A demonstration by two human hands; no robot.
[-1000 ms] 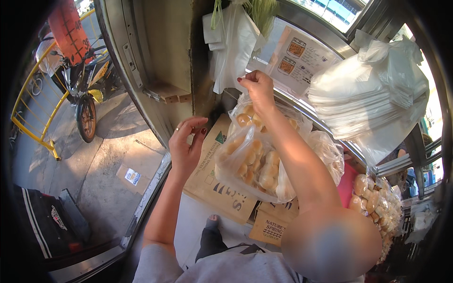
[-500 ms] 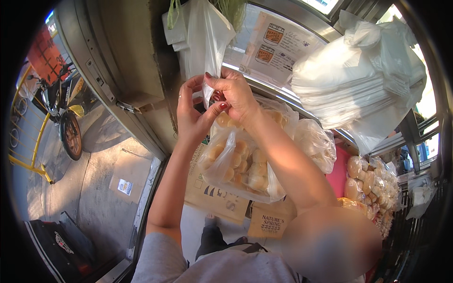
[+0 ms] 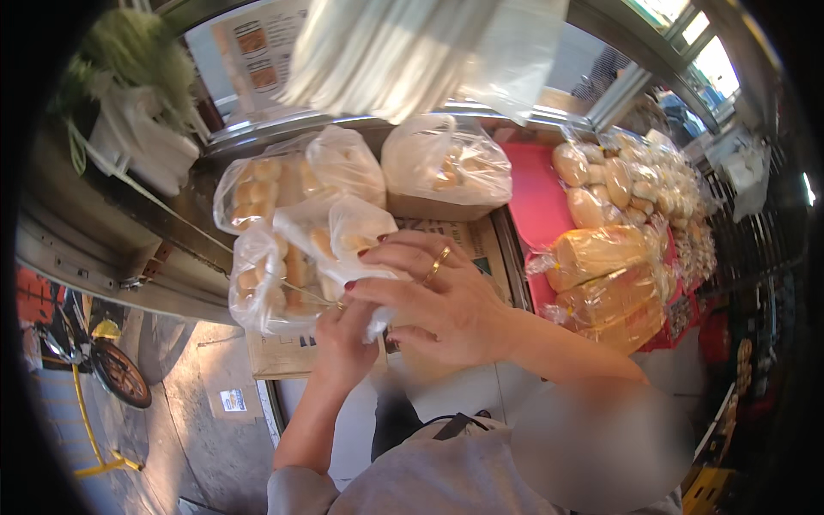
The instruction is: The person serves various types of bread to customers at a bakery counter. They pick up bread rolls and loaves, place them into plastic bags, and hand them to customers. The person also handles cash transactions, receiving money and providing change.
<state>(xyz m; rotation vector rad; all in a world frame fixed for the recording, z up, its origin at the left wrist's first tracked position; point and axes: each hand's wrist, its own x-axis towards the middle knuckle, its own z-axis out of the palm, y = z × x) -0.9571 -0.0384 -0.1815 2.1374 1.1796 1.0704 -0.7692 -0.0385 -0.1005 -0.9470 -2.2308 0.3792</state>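
Note:
In front of my body, my left hand (image 3: 345,345) is closed, with a crumpled clear plastic bag (image 3: 379,324) at its fingertips. My right hand (image 3: 451,300) reaches over from the right with its fingers stretched out and apart, lying against that bag. Red nails and a ring show on it; its thumb is partly hidden. Just beyond both hands are bread rolls in a clear bag (image 3: 257,279), resting on a cardboard box (image 3: 273,354). Their plastic overlaps the small bag in view, so I cannot tell exactly where one ends.
More bagged rolls (image 3: 251,193) and another bread bag (image 3: 446,167) stand along the window. A stack of white plastic bags (image 3: 403,51) hangs above. At right, a pink tray (image 3: 536,184) holds packed loaves (image 3: 614,287) and buns. A door frame (image 3: 94,257) borders the left.
My hands have come down from the hanging bags at the window to above the bagged rolls, with a plastic bag between them. My view has swung right. My right fingers have spread from a pinch.

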